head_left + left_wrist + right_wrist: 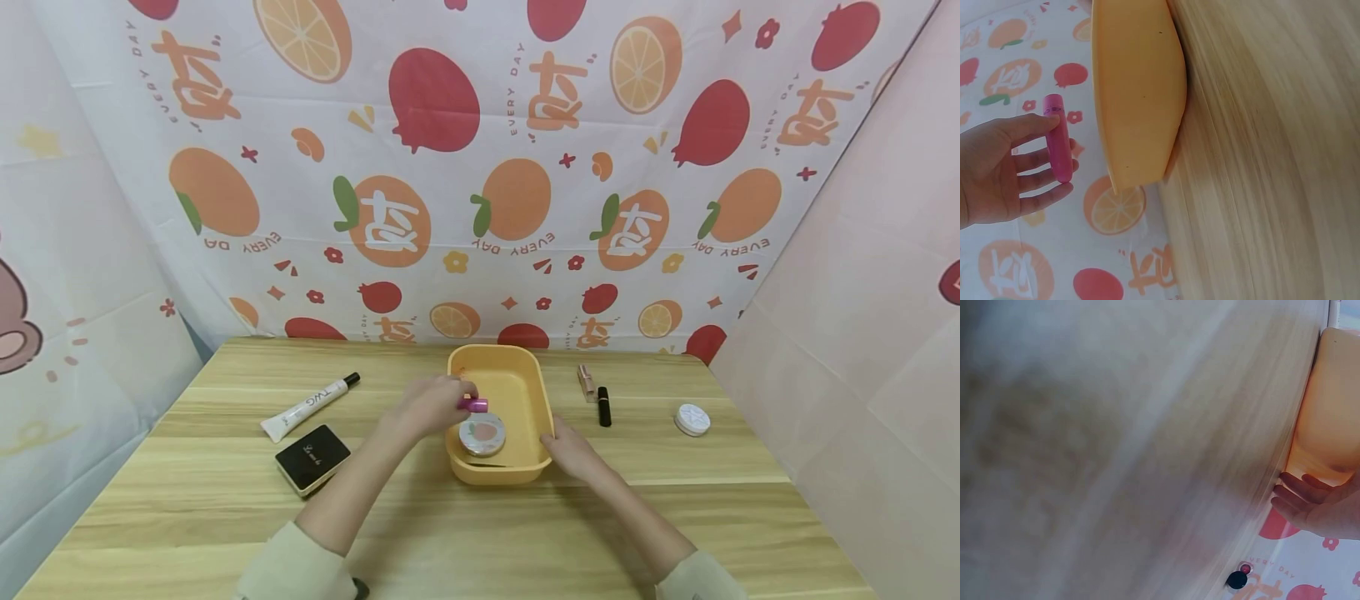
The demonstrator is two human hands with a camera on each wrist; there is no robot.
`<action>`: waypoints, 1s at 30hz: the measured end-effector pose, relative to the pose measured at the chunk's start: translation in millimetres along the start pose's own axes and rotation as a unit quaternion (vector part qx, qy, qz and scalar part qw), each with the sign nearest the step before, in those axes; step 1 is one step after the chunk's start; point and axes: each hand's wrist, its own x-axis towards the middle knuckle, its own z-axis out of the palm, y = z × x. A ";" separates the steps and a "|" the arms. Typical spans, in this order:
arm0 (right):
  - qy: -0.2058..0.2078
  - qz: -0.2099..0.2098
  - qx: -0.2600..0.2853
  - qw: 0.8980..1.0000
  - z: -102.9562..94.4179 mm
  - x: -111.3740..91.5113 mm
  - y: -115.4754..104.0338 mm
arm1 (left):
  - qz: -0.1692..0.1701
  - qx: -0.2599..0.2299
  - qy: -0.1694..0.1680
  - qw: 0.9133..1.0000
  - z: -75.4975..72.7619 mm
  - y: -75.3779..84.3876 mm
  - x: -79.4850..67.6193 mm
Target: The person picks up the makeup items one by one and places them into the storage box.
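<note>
My left hand (431,404) pinches a slim pink lipstick tube (1057,140) between thumb and fingers, over the left side of a yellow plastic basket (517,392). In the left wrist view the tube stands almost upright, above the basket's rim. A round compact with a peach picture (482,435) lies inside the basket, under the left hand. A thin dark item (487,465) lies by the basket's near wall, mostly hidden. My right hand (572,450) holds the basket's right rim, thumb at the edge and fingers against the outer wall.
Left of the basket lie a white tube with a black cap (311,407) and a black square compact (312,458). To the right are a pinkish lipstick (587,383), a black lipstick (603,407) and a round white case (692,419). A fruit-print cloth (465,275) hangs behind the table.
</note>
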 end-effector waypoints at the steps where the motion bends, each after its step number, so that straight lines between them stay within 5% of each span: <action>1: 0.000 0.001 0.001 1.000 0.0 -0.3 -0.2 | 0.000 -0.001 -0.001 1.000 0.5 0.6 0.4; 30: 0.008 -0.003 -0.003 1.000 1.1 3.1 4.3 | 0.006 0.005 0.008 1.000 4.8 9.3 4.0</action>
